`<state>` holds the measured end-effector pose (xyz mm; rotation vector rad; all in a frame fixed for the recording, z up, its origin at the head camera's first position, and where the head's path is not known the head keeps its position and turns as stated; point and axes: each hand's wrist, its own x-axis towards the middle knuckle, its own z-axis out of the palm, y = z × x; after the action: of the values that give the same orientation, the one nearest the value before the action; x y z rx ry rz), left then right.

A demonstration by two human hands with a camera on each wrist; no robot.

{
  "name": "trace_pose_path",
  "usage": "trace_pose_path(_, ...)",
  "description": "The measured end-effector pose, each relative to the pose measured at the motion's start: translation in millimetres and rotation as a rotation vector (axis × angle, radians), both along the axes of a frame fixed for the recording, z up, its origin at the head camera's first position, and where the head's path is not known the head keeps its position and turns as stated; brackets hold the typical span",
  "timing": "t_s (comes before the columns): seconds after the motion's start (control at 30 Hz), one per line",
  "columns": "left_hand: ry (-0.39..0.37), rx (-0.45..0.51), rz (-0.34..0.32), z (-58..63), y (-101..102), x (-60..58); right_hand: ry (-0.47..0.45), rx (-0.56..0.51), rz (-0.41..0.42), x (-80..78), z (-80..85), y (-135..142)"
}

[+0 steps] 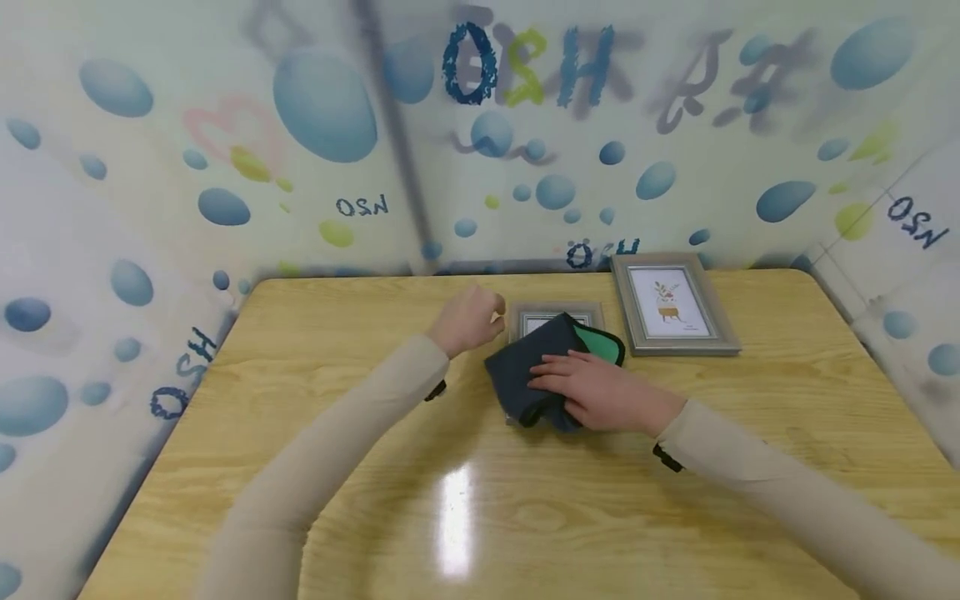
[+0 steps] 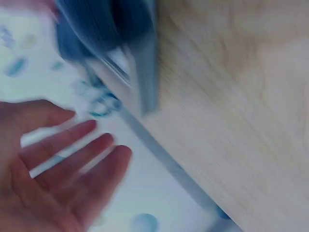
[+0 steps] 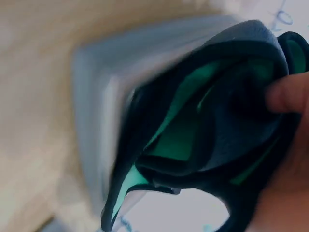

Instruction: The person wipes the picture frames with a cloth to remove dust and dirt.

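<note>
A dark blue-grey cloth with a green underside and black edging [image 1: 525,367] lies bunched over a grey picture frame [image 1: 557,308], hiding most of it. My right hand [image 1: 600,392] holds this cloth against the frame, fingers spread over the top. In the right wrist view a fingertip presses into the cloth's folds [image 3: 193,135], and the frame's grey border [image 3: 91,116] shows beside them, blurred. Just left of the frame hovers my left hand [image 1: 468,321], holding nothing. The left wrist view shows its fingers [image 2: 106,169] loosely bent, apart from the frame's corner [image 2: 147,87].
A second grey picture frame [image 1: 720,333] with a plant drawing lies at the back right of the wooden table [image 1: 360,350]. Behind the table rises a wall with blue spots [image 1: 322,100]; side walls stand left and right.
</note>
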<state>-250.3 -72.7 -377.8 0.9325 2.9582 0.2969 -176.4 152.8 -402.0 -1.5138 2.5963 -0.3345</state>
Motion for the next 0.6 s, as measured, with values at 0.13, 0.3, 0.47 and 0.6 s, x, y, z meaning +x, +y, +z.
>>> trace_pose_path(0.13,-0.187,-0.072,-0.011,-12.8,9.6,-33.8,-0.114,-0.037,0.093,15.6,0.9,-9.9)
trace_pose_path(0.3,-0.297,-0.137,-0.019,-29.0,18.1,-55.2,-0.123,-0.007,0.085,19.0,-4.9,-18.0)
trace_pose_path(0.47,-0.298,-0.172,-0.017,-30.8,28.3,-63.5,-0.038,0.007,-0.022,-2.4,-14.2,-18.8)
trace_pose_path(0.6,-0.295,-0.211,0.015,-26.2,36.1,-64.0,0.034,0.039,-0.085,-16.0,-17.5,-20.3)
